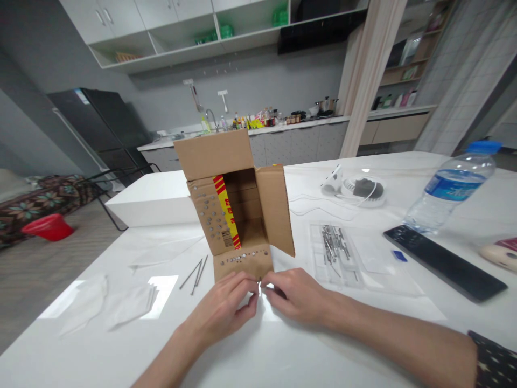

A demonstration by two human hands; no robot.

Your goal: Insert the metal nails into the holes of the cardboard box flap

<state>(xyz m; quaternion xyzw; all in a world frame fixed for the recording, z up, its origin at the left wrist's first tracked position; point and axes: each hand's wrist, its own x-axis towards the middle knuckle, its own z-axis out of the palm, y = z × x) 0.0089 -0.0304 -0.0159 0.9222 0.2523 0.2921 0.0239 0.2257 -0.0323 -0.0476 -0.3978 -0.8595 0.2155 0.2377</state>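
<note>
Head view shows the left hand (228,304) and the right hand (293,296) meeting fingertip to fingertip on the white table (283,355), just in front of the cardboard box (238,210). Thumb and fingers of each hand are pinched together around something very small and pale at the point where they meet; it is too small to tell what it is. Both sets of fingertips sit at the edge of the box's lower front flap (242,261), which lies toward the person and carries a row of small round studs.

That box stands open toward the camera, with its top flap up, its right flap swung out, more studs dotting its left flap, and a red and yellow strip running down inside.

Left of the box, 3 loose nails (196,274) lie on the table, with folded white tissues (129,304) further left. To the right sits a clear tray of nails (333,245), then a black remote (442,261) and a water bottle (454,188) near the table's right side.
</note>
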